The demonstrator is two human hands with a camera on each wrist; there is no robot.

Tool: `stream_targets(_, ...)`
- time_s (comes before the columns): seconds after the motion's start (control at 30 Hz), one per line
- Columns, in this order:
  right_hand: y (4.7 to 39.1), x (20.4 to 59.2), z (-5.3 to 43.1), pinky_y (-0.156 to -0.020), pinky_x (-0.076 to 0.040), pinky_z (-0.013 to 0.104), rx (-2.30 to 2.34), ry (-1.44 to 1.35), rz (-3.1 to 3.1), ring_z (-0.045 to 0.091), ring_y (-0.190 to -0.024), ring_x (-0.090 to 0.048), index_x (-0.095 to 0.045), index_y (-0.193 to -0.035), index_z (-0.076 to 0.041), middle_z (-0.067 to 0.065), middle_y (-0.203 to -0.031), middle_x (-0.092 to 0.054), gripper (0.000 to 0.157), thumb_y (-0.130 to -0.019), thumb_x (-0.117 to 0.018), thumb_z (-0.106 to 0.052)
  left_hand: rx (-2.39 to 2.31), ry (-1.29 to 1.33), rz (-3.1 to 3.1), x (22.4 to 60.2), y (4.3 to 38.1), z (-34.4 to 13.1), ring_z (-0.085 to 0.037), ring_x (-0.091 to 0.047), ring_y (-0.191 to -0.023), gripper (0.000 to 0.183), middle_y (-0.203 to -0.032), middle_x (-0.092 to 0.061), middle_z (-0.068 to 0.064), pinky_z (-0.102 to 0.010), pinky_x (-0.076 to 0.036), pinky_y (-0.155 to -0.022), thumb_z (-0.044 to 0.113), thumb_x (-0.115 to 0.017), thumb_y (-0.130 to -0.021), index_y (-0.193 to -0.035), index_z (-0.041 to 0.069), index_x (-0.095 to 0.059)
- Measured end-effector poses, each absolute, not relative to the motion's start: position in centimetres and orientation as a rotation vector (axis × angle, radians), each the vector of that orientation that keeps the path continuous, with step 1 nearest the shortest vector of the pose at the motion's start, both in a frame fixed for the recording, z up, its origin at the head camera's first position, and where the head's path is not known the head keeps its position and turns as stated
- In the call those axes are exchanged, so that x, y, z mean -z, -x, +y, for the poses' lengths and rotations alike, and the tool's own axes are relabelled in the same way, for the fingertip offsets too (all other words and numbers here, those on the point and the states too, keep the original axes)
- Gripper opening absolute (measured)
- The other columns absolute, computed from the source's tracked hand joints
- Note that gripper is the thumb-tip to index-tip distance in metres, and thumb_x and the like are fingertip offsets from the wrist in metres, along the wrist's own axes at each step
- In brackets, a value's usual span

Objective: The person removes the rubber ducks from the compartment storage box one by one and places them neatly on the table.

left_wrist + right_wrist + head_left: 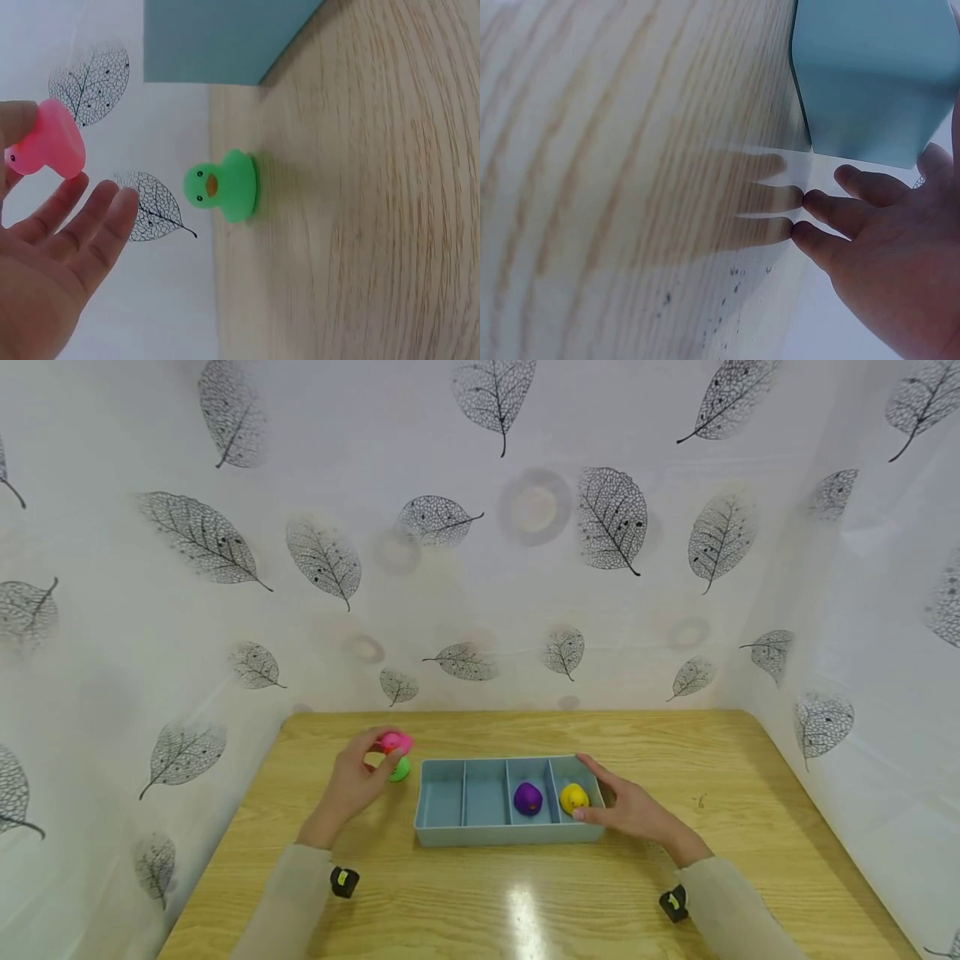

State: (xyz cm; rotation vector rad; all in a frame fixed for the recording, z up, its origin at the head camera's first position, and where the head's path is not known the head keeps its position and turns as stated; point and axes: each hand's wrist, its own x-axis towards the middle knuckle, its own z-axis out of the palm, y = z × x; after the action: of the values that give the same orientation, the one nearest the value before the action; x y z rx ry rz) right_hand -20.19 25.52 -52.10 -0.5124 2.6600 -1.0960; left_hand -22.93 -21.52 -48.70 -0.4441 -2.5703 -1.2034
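Observation:
My left hand (356, 782) pinches a pink rubber duck (394, 742) between thumb and fingers, lifted above the table. A green rubber duck (231, 186) stands on the table just below that hand, left of a blue-grey divided box (495, 836). At the box's right end my right hand (632, 810) grips it, thumb over the front rim and index finger at the back corner. Its other fingers (840, 214) reach down beside the end wall. Inside, a yellow duck (574, 797) lies in the rightmost compartment and a purple duck (528, 799) in the one beside it.
The wooden table (450, 902) ends at a white curtain (480, 593) printed with leaf shapes, which hangs at the back and both sides. Two compartments on the box's left hold nothing. Small black devices (344, 882) sit at both wrists.

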Motion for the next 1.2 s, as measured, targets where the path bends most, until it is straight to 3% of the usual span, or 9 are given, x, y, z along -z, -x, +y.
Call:
stream_targets(0.2,20.2,52.1,25.5,-0.113,-0.035,0.078,1.087,0.505,2.663,0.06,-0.147,-0.038,-0.019,-0.17,-0.031,0.021,-0.172,-0.029,0.097,-0.094,-0.076,-0.051,1.229,0.397,-2.595,49.3,23.2,-22.6,-0.036,-0.069,-0.11,0.039,-0.133,-0.067,-0.018,-0.027,-0.057,-0.071,0.024,-0.068,-0.104,-0.139,0.009,-0.061)
stream_targets(0.63,20.2,52.2,25.5,-0.113,-0.035,0.078,1.095,0.498,2.663,0.06,-0.148,-0.037,-0.019,-0.17,-0.033,0.02,-0.172,-0.028,0.097,-0.093,-0.076,-0.051,1.183,0.32,-2.549,50.5,23.6,-24.3,-0.039,-0.072,-0.106,0.039,-0.123,-0.073,-0.02,-0.027,-0.058,-0.073,0.015,-0.076,-0.098,-0.132,0.001,-0.063)
stream_targets(0.93,20.2,52.1,25.5,-0.113,-0.034,0.079,1.101,0.5,2.663,0.06,-0.148,-0.037,-0.02,-0.17,-0.031,0.02,-0.172,-0.029,0.097,-0.093,-0.076,-0.051,1.166,0.323,-2.598,51.4,24.1,-25.1,-0.039,-0.07,-0.109,0.037,-0.128,-0.071,-0.021,-0.054,-0.06,-0.091,0.017,-0.074,-0.1,-0.132,0.002,-0.063)
stream_targets(1.2,20.1,52.0,25.5,-0.114,-0.033,0.079,1.099,0.505,2.663,0.059,-0.148,-0.037,-0.02,-0.17,-0.033,0.02,-0.172,-0.029,0.096,-0.094,-0.076,-0.051,1.169,0.309,-2.628,52.1,24.2,-26.0,-0.041,-0.071,-0.109,0.039,-0.132,-0.07,-0.023,-0.055,-0.06,-0.091,0.011,-0.074,-0.099,-0.136,0.001,-0.062)
